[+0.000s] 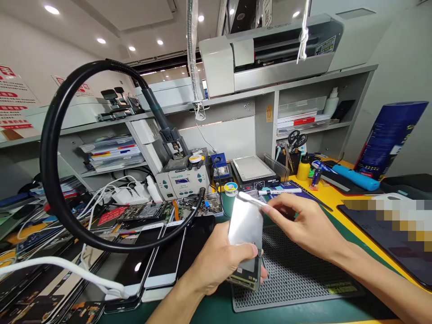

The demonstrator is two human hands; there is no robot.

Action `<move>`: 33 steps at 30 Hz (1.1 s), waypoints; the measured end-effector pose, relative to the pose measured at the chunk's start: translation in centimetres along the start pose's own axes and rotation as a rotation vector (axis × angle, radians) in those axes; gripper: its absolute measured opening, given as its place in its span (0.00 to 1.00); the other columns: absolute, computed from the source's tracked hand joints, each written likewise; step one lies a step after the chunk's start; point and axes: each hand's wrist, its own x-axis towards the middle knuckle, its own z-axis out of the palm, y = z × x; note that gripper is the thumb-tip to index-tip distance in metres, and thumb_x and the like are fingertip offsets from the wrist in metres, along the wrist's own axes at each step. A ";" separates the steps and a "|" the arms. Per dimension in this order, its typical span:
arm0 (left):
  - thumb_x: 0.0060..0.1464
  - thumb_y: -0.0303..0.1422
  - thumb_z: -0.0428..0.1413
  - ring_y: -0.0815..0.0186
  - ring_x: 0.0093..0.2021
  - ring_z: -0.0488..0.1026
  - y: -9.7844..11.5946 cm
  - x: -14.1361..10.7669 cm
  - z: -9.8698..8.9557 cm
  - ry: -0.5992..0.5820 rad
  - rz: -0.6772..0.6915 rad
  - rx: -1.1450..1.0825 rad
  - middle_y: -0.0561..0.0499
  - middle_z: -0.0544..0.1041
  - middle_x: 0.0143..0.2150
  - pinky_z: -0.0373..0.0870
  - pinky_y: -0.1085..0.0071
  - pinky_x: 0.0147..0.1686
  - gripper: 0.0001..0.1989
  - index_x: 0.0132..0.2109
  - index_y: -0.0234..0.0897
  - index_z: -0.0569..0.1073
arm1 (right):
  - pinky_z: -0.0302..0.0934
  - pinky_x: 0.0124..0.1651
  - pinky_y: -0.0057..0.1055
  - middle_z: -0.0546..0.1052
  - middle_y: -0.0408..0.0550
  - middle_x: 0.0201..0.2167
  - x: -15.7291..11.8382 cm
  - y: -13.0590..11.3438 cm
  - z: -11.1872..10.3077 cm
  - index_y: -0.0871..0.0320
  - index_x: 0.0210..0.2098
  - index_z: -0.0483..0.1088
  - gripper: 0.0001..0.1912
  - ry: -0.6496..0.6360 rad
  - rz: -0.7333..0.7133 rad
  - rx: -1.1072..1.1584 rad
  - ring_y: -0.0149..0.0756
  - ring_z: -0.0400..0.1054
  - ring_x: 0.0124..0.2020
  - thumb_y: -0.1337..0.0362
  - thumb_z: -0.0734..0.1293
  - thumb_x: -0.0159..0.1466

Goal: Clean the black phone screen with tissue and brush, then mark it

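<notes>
My left hand [219, 258] is wrapped round an opened phone [245, 225], its thumb lying across the face and fingers under the far edge. A shiny silver plate covers most of the phone's upper part; darker parts and a gold-toned edge show at its lower end. Between the thumb and fingers of my right hand [303, 220] is a thin white stick with a rounded tip [246, 197], which looks like a cotton swab. Its tip is at the phone's top edge. Beneath both hands lies a grey textured mat [297, 265] on the green work surface.
A black hose [45, 148] loops across the left, over several phones [164, 261]. Behind stand a hot-air station [184, 180], a flat heating plate [253, 167] and a solder reel [231, 188]. At right are a yellow bottle [303, 167], a blue can [388, 139] and a dark tablet-like panel [381, 238].
</notes>
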 end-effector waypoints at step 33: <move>0.49 0.29 0.61 0.59 0.30 0.79 0.2 0.7 -1.0 0.261 0.141 -0.258 0.38 0.80 0.40 0.78 0.63 0.30 0.19 0.48 0.28 0.69 | 0.68 0.48 0.43 0.73 0.53 0.51 4.5 6.4 -2.9 0.61 0.53 0.69 0.17 -0.355 0.377 -0.716 0.41 0.71 0.47 0.59 0.66 0.68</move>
